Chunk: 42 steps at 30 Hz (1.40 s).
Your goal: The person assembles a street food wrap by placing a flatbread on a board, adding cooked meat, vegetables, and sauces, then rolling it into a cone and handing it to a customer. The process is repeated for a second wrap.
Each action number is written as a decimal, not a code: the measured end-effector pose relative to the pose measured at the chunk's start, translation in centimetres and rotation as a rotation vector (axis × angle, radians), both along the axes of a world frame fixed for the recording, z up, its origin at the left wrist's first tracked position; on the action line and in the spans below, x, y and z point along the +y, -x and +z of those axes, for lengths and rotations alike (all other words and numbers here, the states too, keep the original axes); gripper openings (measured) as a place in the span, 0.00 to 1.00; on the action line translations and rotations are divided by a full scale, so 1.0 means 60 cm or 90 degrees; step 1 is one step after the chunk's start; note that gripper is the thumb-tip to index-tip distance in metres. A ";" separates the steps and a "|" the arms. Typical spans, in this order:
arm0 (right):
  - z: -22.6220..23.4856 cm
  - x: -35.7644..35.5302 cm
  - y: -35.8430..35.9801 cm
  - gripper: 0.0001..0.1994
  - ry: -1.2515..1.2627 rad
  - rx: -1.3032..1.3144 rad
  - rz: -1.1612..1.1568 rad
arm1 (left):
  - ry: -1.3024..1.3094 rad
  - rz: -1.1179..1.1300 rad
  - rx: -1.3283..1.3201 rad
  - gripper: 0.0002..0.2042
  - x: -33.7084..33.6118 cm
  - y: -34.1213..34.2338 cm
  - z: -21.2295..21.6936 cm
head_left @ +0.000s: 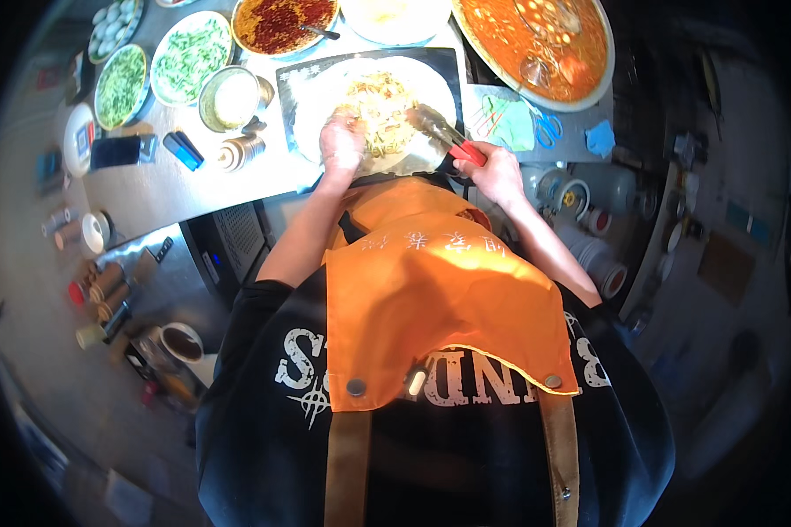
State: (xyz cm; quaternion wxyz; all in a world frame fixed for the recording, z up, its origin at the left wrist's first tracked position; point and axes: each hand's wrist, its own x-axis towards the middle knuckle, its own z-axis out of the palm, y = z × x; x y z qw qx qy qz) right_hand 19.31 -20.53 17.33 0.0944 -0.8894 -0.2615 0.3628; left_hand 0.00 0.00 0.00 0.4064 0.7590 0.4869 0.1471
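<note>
A pale, round, flat sheet, bright with glare, lies on a dark-edged mat with shredded filling heaped on it. My left hand is at the left side of the heap, its fingers bunched together; glare hides what they pinch. In my right hand are tongs with a red handle, gripped near that end. Their metal jaws reach the right side of the filling.
A large bowl of red soup stands back right, near blue-handled scissors. Along the back are a tray of red chili seasoning and bowls of shredded greens. A metal pot and a phone lie to the left.
</note>
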 end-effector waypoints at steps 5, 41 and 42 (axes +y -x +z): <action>-0.021 0.023 -0.032 0.28 -0.048 -0.048 0.178 | -0.011 0.062 0.019 0.07 -0.029 -0.024 0.010; -0.174 0.104 0.087 0.08 -0.285 -0.128 0.754 | 0.090 0.023 0.073 0.14 -0.024 0.132 0.064; -0.192 0.094 0.105 0.07 -0.267 -0.137 0.743 | 0.131 0.012 0.090 0.13 -0.044 0.144 0.059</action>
